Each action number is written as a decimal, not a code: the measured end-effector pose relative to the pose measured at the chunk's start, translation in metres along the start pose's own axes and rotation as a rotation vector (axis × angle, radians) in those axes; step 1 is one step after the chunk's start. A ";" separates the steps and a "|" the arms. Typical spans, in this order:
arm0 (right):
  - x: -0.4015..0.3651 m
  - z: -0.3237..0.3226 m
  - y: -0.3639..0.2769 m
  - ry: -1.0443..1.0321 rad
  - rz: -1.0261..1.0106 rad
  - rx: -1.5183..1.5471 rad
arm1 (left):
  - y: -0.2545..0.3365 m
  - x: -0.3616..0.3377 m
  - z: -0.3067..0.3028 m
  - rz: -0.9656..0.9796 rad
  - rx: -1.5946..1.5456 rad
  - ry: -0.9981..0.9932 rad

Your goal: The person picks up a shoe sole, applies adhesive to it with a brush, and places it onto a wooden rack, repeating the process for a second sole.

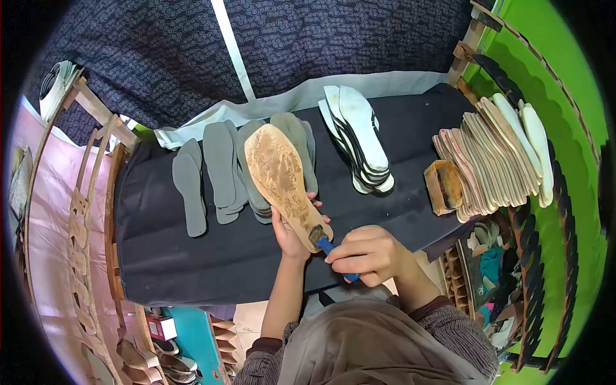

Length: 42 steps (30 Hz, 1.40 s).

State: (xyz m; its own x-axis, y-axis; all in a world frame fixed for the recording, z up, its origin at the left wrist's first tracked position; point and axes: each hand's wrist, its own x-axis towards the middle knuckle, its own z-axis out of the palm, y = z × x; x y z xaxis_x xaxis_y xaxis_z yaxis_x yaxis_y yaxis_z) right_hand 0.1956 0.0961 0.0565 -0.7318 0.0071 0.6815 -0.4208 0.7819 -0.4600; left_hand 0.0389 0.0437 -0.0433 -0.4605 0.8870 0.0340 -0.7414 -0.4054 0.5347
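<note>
My left hand (292,236) holds a tan insole (277,168) from beneath near its narrow heel end, with fingertips showing along its right edge. Brown, wet-looking patches spread over much of the insole's upper face. In my right hand (371,253) is a brush with a blue handle (326,245), gripped between thumb and fingers. Its dark bristles touch the insole at the heel. Behind the insole lie several grey soles (219,160) in overlapping piles, partly hidden by it. A fanned pile of white and black soles (364,125) rests to the right.
A black cloth (256,276) covers the table. At its right end stand a long row of beige insoles (491,160) and an open, brown-stained container (443,186). Wooden racks (80,237) flank the left side; strung dark pieces (529,269) hang by the green wall.
</note>
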 end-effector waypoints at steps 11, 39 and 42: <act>-0.010 0.002 0.003 0.064 0.080 0.005 | 0.004 -0.001 0.001 0.014 0.043 -0.007; -0.004 0.000 0.018 0.303 -0.002 -0.041 | 0.003 -0.001 -0.007 -0.110 -0.078 -0.149; -0.005 0.002 0.018 0.306 -0.043 -0.070 | 0.001 0.000 -0.004 -0.090 -0.058 -0.164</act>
State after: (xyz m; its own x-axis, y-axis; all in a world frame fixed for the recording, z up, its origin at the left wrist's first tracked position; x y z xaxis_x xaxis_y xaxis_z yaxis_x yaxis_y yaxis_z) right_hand 0.1905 0.1088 0.0438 -0.5144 0.1522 0.8440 -0.4017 0.8267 -0.3939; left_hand 0.0362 0.0423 -0.0463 -0.3085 0.9426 0.1279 -0.8050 -0.3303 0.4928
